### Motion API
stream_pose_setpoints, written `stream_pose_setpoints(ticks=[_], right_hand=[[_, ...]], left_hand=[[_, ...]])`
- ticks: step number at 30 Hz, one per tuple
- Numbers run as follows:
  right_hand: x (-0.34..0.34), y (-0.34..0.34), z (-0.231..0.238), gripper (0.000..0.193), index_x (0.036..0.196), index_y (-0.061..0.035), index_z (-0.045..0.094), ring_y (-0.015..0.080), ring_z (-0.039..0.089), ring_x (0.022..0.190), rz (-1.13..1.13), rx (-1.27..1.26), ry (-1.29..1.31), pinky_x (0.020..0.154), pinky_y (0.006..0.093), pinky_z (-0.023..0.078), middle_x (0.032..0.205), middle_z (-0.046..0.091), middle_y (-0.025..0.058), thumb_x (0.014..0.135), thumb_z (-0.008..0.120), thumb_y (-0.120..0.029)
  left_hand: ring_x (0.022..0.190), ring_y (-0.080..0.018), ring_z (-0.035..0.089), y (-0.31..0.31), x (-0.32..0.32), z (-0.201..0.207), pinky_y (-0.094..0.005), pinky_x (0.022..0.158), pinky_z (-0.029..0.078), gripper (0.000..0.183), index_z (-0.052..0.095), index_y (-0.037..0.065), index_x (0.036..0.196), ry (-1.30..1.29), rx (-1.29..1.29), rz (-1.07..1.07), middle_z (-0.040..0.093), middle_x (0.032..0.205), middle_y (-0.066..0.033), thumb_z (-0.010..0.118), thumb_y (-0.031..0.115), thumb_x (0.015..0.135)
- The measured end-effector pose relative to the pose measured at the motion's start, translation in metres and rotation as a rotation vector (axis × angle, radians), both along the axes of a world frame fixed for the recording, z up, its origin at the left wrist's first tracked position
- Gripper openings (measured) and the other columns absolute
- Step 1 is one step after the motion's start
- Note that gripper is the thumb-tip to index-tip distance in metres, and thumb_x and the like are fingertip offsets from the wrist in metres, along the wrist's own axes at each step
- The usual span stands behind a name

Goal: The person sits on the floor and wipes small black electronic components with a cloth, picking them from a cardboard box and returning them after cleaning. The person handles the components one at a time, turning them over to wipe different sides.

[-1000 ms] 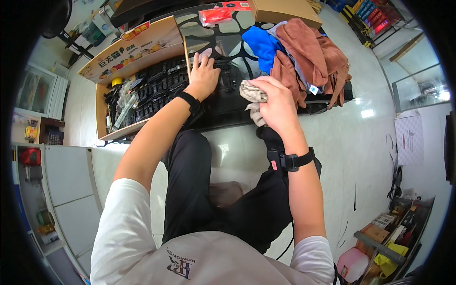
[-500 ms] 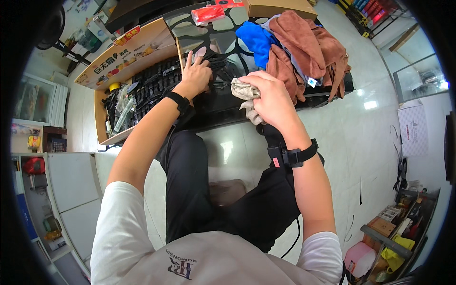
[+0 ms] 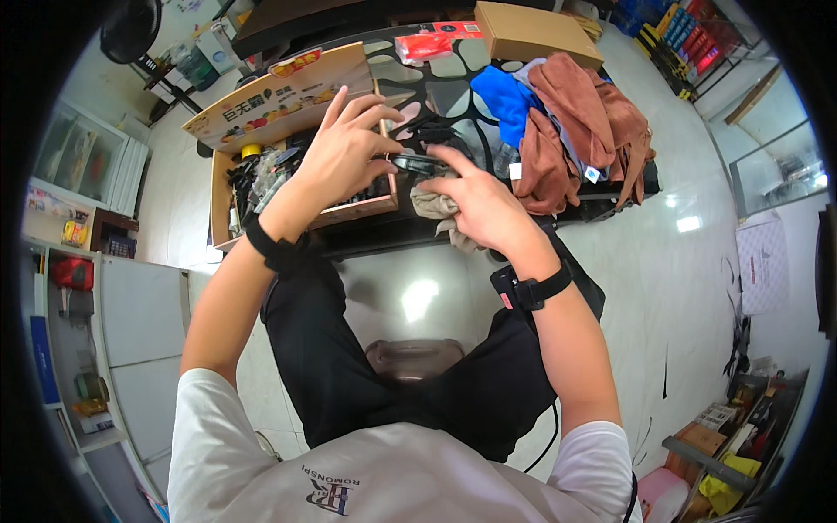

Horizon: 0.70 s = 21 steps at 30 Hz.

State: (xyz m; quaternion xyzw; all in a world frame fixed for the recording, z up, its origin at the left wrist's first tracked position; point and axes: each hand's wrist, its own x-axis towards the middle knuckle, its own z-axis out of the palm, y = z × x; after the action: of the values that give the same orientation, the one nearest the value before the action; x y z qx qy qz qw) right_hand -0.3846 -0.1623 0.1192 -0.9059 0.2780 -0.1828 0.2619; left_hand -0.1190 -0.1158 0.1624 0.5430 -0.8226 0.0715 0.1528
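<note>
Above the table's near edge, a small, slim black part [image 3: 417, 163] spans the gap between my two hands. My left hand [image 3: 340, 157] pinches its left end near the thumb, with the other fingers raised and spread. A crumpled beige cloth [image 3: 436, 206] is gripped in my right hand [image 3: 488, 202], whose index finger and thumb reach toward the part's right end. The exact contact there is hard to make out. Left of my hands stands an open cardboard box [image 3: 220, 196] of black parts, partly covered by my left hand and forearm.
Brown cloths [image 3: 567, 105] and a blue cloth [image 3: 507, 100] are heaped on the table's right side. Farther back lie a red packet [image 3: 425, 48] and a closed cardboard box [image 3: 536, 35]. More black pieces [image 3: 436, 131] rest beyond my hands.
My left hand has come back from the box's right edge with a black part and lifted. My right hand, still with the cloth, has moved to meet it. The head view has shifted.
</note>
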Motion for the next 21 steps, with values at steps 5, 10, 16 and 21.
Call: stream_pose_setpoints(ticks=[5,10,16,21], right_hand=[[0.029,0.015,-0.011,0.058,0.124,-0.0208,0.085,0.0359,0.073,0.120,0.134,-0.204,-0.100,0.102,0.0463,0.060,0.150,0.067,0.0061,0.078,0.073,0.012],[0.053,0.033,-0.004,0.056,0.124,-0.0206,0.086,0.0341,0.071,0.120,0.279,-0.236,-0.203,0.105,0.0423,0.057,0.144,0.072,0.0086,0.077,0.075,0.008],[0.073,0.027,-0.010,0.054,0.123,-0.0197,0.085,0.0356,0.072,0.123,0.268,-0.205,-0.177,0.103,0.0444,0.058,0.145,0.072,0.0101,0.077,0.076,0.007],[0.059,-0.007,-0.009,0.058,0.127,-0.0140,0.081,0.0365,0.070,0.121,0.005,-0.353,-0.155,0.105,0.0467,0.057,0.132,0.075,0.0108,0.076,0.071,0.012]], left_hand=[[0.155,-0.0346,0.048,0.047,0.022,0.016,-0.0622,0.139,0.024,0.034,0.088,0.016,0.110,0.049,0.027,0.006,0.067,0.149,-0.0044,0.095,0.021,0.076],[0.153,-0.0362,0.051,0.083,0.053,0.019,-0.0639,0.137,0.027,0.041,0.087,0.014,0.112,0.141,0.120,-0.012,0.066,0.150,-0.0077,0.098,0.026,0.074],[0.150,-0.0323,0.054,0.088,0.069,-0.012,-0.0586,0.135,0.032,0.039,0.089,0.013,0.110,0.237,0.037,0.012,0.068,0.143,-0.0055,0.094,0.039,0.082],[0.150,-0.0326,0.054,0.095,0.071,0.001,-0.0539,0.133,0.036,0.036,0.090,0.011,0.114,0.186,-0.005,0.119,0.070,0.147,-0.0068,0.090,0.025,0.081]])
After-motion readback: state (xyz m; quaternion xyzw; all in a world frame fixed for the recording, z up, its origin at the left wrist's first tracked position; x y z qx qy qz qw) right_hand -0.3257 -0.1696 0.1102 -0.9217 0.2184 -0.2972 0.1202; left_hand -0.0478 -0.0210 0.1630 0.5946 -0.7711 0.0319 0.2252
